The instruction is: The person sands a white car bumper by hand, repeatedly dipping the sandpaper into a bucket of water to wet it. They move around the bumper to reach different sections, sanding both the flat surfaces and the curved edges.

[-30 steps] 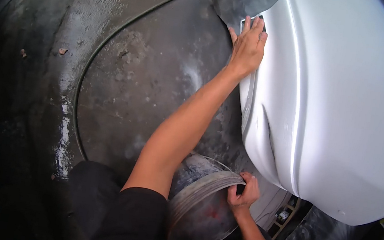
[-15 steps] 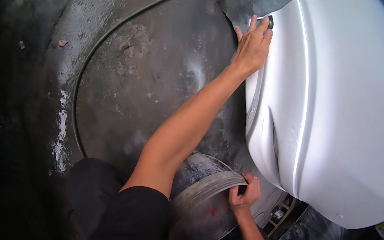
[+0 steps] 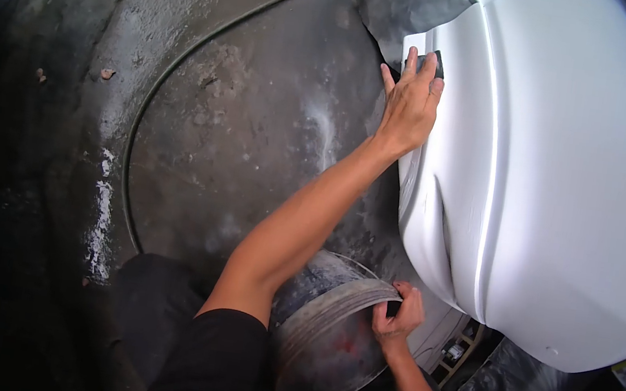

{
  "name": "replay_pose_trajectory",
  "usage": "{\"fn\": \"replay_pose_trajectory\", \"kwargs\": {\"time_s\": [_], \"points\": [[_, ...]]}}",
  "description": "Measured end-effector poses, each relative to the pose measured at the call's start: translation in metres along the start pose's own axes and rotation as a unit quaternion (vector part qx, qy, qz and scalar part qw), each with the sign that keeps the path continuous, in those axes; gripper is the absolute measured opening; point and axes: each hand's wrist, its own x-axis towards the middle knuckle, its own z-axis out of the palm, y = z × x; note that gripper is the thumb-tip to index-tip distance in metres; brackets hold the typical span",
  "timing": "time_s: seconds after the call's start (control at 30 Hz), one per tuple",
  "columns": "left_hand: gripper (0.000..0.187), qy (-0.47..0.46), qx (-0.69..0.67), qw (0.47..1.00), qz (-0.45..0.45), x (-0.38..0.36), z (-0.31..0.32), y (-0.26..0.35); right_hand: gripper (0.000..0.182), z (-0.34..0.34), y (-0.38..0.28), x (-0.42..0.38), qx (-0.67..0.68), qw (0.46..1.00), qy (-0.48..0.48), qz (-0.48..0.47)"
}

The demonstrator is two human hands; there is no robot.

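Observation:
My left hand (image 3: pixel 410 107) reaches up to the edge of a glossy white car panel (image 3: pixel 561 173). Its fingers press a small dark pad (image 3: pixel 438 64) against the panel's left edge. Lower down, my right hand (image 3: pixel 400 316) grips the rim of a worn, stained bucket (image 3: pixel 330 305). The bucket is tilted, and its open mouth faces down and to the right. A curved slot runs through the lower left part of the panel.
Grey plastic sheeting (image 3: pixel 408 10) covers the area above the panel's upper left corner. A dark hose (image 3: pixel 155 88) curves across the wet, stained concrete floor (image 3: pixel 217 143). Dark plastic sheeting (image 3: pixel 509 387) lies below the panel.
My left hand has slid down along the panel edge with the dark pad, more of which now shows. The bucket has shifted slightly left; my right hand stays at its rim.

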Motion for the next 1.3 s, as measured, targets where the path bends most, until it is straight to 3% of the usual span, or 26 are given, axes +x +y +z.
{"fn": "replay_pose_trajectory", "kwargs": {"time_s": [0.1, 0.2, 0.3, 0.4, 0.5, 0.6, 0.73, 0.83, 0.93, 1.03, 1.17, 1.3], "points": [[0.061, -0.028, 0.03, 0.999, -0.011, 0.06, -0.011, -0.005, 0.033, 0.003, -0.002, -0.001, -0.005, 1.0, 0.001, 0.006], [0.061, -0.027, 0.023, 0.999, -0.011, 0.041, -0.009, -0.002, 0.033, 0.004, -0.006, 0.001, -0.002, 1.0, 0.015, 0.018], [0.06, -0.024, -0.023, 0.999, -0.005, -0.045, -0.005, 0.012, 0.033, 0.0, -0.005, 0.0, 0.001, 1.0, 0.009, 0.019], [0.061, -0.026, -0.015, 1.0, 0.0, -0.046, -0.002, 0.012, 0.032, -0.003, -0.001, 0.0, -0.004, 1.0, 0.002, 0.004], [0.057, -0.008, 0.014, 1.0, 0.012, 0.034, -0.007, 0.002, 0.032, 0.003, -0.005, -0.004, -0.011, 1.0, -0.002, 0.012], [0.059, 0.004, -0.001, 1.0, -0.005, 0.036, -0.005, 0.004, 0.033, 0.002, -0.008, -0.001, -0.006, 1.0, 0.014, 0.017], [0.061, -0.021, -0.038, 0.998, -0.035, -0.072, -0.001, 0.021, 0.033, 0.001, -0.004, -0.001, 0.002, 1.0, 0.014, 0.004], [0.061, -0.01, -0.031, 0.999, -0.02, -0.049, 0.006, 0.014, 0.033, 0.001, -0.001, 0.002, -0.001, 1.0, 0.011, -0.003], [0.062, -0.025, -0.015, 0.999, -0.033, 0.033, -0.01, 0.009, 0.033, 0.004, -0.005, 0.0, -0.006, 1.0, 0.006, 0.006], [0.062, -0.007, -0.038, 0.999, -0.036, 0.017, -0.003, 0.007, 0.033, 0.001, -0.007, 0.001, -0.004, 1.0, 0.01, 0.005], [0.062, -0.022, -0.039, 0.999, -0.023, -0.091, -0.002, 0.022, 0.032, 0.002, -0.009, 0.002, 0.015, 1.0, 0.012, 0.009], [0.06, -0.024, -0.009, 1.0, 0.0, -0.042, -0.004, 0.01, 0.031, 0.001, -0.01, 0.0, -0.002, 1.0, 0.008, 0.004]]}}
